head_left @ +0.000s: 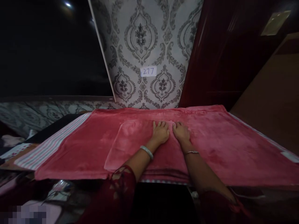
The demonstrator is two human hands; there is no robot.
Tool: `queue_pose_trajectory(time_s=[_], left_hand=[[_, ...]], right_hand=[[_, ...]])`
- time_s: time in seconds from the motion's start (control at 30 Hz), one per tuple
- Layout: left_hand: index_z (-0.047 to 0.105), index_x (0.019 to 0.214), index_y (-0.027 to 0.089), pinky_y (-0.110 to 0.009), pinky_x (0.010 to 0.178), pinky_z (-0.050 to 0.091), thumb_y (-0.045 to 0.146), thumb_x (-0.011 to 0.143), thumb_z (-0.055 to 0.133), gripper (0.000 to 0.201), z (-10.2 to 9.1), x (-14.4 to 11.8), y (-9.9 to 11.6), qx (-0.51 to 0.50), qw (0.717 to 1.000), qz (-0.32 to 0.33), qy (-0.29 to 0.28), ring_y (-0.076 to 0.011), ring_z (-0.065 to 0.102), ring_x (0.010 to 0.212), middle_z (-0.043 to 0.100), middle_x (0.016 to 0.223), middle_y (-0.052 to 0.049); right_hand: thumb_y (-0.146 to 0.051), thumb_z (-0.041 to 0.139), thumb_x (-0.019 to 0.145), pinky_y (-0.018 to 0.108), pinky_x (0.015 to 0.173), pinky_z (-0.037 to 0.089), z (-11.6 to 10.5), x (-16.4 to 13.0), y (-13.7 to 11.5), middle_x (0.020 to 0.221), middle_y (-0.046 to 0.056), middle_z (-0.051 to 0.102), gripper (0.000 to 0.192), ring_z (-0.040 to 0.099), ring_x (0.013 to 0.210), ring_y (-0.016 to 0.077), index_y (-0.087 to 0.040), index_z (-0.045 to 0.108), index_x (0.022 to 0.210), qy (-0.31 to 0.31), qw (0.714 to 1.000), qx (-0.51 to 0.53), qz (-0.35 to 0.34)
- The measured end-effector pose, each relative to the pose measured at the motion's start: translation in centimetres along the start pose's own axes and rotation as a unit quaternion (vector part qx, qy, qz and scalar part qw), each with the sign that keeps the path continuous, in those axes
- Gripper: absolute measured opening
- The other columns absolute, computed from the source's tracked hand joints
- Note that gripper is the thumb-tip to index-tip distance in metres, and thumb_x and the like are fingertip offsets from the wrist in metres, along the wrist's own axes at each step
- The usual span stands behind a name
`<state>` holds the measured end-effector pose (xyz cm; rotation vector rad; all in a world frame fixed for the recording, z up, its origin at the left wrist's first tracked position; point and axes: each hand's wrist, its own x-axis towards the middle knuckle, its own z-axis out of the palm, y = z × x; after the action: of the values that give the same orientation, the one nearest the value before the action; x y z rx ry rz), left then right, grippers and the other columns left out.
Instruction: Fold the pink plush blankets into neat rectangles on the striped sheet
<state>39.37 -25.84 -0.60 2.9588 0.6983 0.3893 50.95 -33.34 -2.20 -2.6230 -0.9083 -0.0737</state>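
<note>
Hands first: I see the left hand and the right hand lying side by side, palms down, fingers spread and flat, gripping nothing. Both rest on the folded pink cloth, near its far edge, thumbs almost meeting. Flat, open palms of this kind suit pressing or smoothing a soft pile rather than lifting it; I judge that to be why they lie so.

The folded cloth sits in the middle of a larger red blanket, which is spread wide over the work surface and serves as a padded bed beneath it. A striped sheet shows under the blanket's left edge. Behind stands patterned wallpaper bearing a small label marked 277. A bangle circles the left wrist, a thin bracelet the right.
</note>
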Motion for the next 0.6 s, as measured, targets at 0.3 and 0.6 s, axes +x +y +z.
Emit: queue_pose_trajectory(time_s=[0.3,0.6], left_hand=[[0.038,0.157,0.027,-0.065,0.124,0.01,0.058,0.1,0.031,0.065,1.0,-0.9,-3.7,0.028,0.998,-0.042,-0.023,-0.031,0.025,0.154,0.034,0.165,-0.007],[0.03,0.16,0.03,-0.064,0.121,0.023,0.059,0.1,0.026,0.067,-3.1,-5.8,-16.1,0.012,0.962,-0.268,-0.059,-0.0328,0.021,0.155,0.024,0.169,-0.005]], right_hand=[[-0.039,0.028,0.102,0.051,0.101,0.047,0.5,0.1,0.3,0.15,0.013,0.051,0.053,0.056,0.124,0.0339,-0.022,0.056,0.144,0.003,1.0,0.013,-0.005],[-0.04,0.027,0.102,0.053,0.101,0.047,0.6,0.1,0.3,0.149,0.012,0.052,0.054,0.057,0.121,0.0352,-0.022,0.056,0.144,0.002,1.0,0.017,-0.005]])
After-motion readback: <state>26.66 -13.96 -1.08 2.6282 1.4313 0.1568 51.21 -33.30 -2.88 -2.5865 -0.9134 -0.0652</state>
